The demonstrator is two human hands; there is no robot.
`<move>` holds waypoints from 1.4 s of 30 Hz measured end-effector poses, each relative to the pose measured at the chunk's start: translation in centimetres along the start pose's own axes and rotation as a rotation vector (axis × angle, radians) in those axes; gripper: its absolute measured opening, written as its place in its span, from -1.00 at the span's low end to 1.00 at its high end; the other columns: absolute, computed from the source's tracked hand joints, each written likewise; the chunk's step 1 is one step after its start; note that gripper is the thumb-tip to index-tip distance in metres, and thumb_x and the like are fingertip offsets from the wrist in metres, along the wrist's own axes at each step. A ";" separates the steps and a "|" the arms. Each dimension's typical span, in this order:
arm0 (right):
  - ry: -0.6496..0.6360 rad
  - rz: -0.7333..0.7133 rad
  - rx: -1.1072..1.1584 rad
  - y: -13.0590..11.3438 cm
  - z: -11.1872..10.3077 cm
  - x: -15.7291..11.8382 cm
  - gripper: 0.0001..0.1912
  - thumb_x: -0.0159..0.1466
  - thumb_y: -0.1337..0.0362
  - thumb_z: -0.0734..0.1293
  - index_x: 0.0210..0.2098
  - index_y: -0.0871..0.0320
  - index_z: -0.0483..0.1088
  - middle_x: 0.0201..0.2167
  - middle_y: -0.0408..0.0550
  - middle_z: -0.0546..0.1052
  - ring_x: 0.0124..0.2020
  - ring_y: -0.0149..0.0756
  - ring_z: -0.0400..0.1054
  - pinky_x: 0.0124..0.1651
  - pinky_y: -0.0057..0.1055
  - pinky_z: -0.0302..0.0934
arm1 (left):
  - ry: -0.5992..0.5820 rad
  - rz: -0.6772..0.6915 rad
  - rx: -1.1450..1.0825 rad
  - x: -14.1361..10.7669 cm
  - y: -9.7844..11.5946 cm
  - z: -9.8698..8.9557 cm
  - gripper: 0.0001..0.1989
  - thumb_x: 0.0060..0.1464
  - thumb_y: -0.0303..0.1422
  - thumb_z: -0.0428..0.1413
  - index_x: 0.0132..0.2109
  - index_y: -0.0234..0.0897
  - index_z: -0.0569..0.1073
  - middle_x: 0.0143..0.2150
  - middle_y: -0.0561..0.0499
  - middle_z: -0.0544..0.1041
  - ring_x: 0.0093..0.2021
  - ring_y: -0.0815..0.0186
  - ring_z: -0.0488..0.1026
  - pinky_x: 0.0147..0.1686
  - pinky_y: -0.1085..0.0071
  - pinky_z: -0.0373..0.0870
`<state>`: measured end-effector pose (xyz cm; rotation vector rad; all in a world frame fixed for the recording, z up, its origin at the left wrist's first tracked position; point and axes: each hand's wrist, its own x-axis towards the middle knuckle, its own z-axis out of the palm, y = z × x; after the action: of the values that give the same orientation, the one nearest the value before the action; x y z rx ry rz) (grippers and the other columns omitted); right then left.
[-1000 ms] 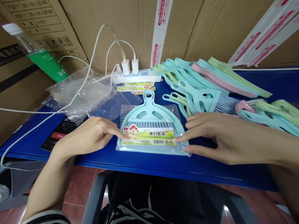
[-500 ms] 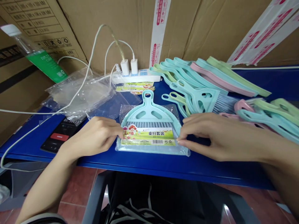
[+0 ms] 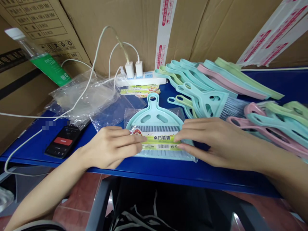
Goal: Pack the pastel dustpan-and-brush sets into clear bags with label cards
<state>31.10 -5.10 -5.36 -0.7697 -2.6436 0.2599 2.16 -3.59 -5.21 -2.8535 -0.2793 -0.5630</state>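
My left hand (image 3: 115, 147) and right hand (image 3: 214, 142) touch the label (image 3: 162, 138) on the bagged dustpan set (image 3: 154, 112), centre frame; I can't tell whether either pinches. This one has bag and label; dustpans (image 3: 216, 78), upper right, lie unbagged.

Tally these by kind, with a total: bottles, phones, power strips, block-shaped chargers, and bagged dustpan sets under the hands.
Bottle: 1
Phone: 1
Power strip: 1
Block-shaped white chargers: 2
Bagged dustpan set: 1
Total: 6
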 end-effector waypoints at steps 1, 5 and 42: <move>-0.003 -0.020 0.006 -0.1 0.1 0.1 -0.68 0.43 0.26 0.14 -0.28 0.16 0.50 -0.48 -0.07 0.47 -0.42 -0.31 0.32 -0.36 -0.38 0.17 | -0.014 0.001 -0.023 0.0 0.1 0.3 -0.70 0.28 -0.52 -0.20 -0.18 -0.25 0.42 -0.09 -0.05 0.65 -0.43 0.37 0.47 -0.49 0.40 0.32; -0.064 -0.043 0.016 -0.2 0.7 0.4 -0.72 0.41 0.28 0.17 -0.15 0.17 0.52 -0.40 -0.03 0.49 -0.33 -0.25 0.30 -0.24 -0.32 0.19 | -0.058 -0.013 -0.057 -0.1 0.1 1.0 -0.67 0.28 -0.52 -0.22 -0.13 -0.24 0.43 -0.08 -0.04 0.65 -0.33 0.36 0.54 -0.42 0.42 0.37; -0.064 -0.118 -0.147 -0.2 1.5 0.7 -0.56 0.47 0.13 0.09 0.12 0.14 0.46 -0.38 -0.02 0.47 -0.31 -0.21 0.25 -0.25 -0.30 0.11 | -0.177 -0.080 -0.111 0.4 0.7 0.8 -0.61 0.18 -0.60 -0.18 -0.01 -0.28 0.45 -0.11 -0.04 0.65 -0.15 0.30 0.60 -0.27 0.38 0.58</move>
<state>29.90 -5.00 -6.46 -0.6574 -2.7811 0.0595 2.93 -4.00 -5.91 -3.0165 -0.4060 -0.3500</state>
